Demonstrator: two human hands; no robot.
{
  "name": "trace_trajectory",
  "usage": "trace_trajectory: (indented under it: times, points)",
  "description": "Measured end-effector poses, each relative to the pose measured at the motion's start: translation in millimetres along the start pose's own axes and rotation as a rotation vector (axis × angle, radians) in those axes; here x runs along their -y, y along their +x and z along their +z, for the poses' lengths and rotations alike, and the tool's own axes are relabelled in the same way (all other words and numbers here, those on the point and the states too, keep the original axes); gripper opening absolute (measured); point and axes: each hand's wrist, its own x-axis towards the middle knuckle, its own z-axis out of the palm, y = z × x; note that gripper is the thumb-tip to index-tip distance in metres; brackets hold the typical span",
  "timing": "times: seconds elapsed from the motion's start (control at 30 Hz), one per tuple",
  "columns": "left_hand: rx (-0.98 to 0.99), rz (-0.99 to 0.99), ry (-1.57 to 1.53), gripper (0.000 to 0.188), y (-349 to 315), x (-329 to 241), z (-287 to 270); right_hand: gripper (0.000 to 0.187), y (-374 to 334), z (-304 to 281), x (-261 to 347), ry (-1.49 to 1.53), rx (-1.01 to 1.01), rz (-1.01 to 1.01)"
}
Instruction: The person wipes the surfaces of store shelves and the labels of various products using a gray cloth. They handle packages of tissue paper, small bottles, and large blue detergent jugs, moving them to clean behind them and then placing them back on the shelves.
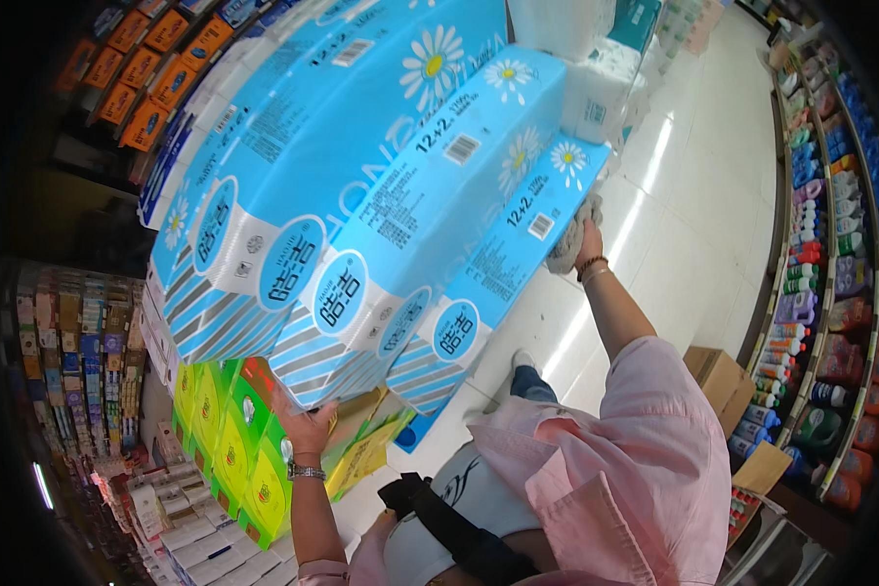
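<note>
Large blue toilet-paper packs (391,195) with daisy prints and striped ends lie stacked in front of me. My left hand (306,428) is at the near lower corner of the middle pack (327,366), its fingers partly hidden beneath the wrap. Against the right edge of the lowest pack (503,254), my right hand (590,246) holds a bunched grey cloth (564,257). Most of that hand's fingers are covered by the cloth. Green and yellow tissue packs (264,483) sit under the blue ones, close to my left wrist.
White paper packs (596,98) stand beyond the blue stack. On the right runs a shelf of coloured bottles (801,264), with a cardboard box (718,381) at its foot. Orange boxes (171,73) fill a shelf at upper left. Pale floor tiles (693,186) stretch between.
</note>
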Motion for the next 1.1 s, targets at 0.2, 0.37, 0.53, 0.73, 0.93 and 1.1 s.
trace_trajectory:
  times: [0.2,0.37,0.53,0.73,0.93,1.1]
  points:
    - [0.033,0.012,-0.017,0.076,15,-4,-2,0.04,-64,-43,-118,0.067,0.156,0.113]
    - [-0.022,0.063,-0.016,0.069,8,2,-5,0.044,-182,-9,-139,-0.091,0.06,0.64]
    - [-0.074,0.055,-0.102,0.066,13,0,2,0.034,-214,-54,-94,0.005,0.375,0.513]
    - [-0.166,0.074,-0.252,0.068,2,0,6,0.048,-237,-137,24,0.047,0.357,0.272]
    - [-0.426,-0.016,-0.195,0.066,-16,-25,3,0.045,-256,-213,117,0.128,0.084,-0.024]
    - [-0.66,-0.088,0.107,0.059,-13,-102,21,0.048,-241,-274,158,0.257,-0.157,-0.128]
